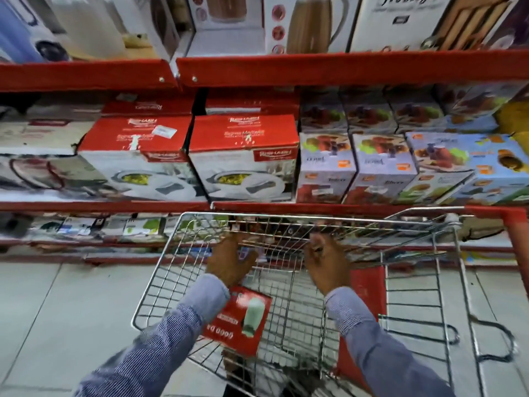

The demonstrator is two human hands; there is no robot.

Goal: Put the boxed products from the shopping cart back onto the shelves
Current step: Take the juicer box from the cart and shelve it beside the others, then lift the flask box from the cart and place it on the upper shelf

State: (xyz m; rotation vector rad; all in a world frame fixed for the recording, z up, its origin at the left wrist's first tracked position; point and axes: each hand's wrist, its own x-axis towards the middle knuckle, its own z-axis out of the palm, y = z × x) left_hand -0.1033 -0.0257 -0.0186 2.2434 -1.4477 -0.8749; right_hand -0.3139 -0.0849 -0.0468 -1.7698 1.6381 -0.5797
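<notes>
Shelves (329,70) loomed ahead, packed with boxes, and the shopping cart (286,224) sat right below them. My left hand (229,262) and right hand (326,265) were both down inside, fingers spread, gripping nothing I could tell. One red box (243,322) lay under my left wrist. Seemed I was fetching; next, close around a box and lift.

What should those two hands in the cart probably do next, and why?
Probably close around whatever lies between them and lift it out. Both the left hand and right hand are deep in the cart, fingers spread; what they reach for is hidden. A red box also waits there.
</notes>
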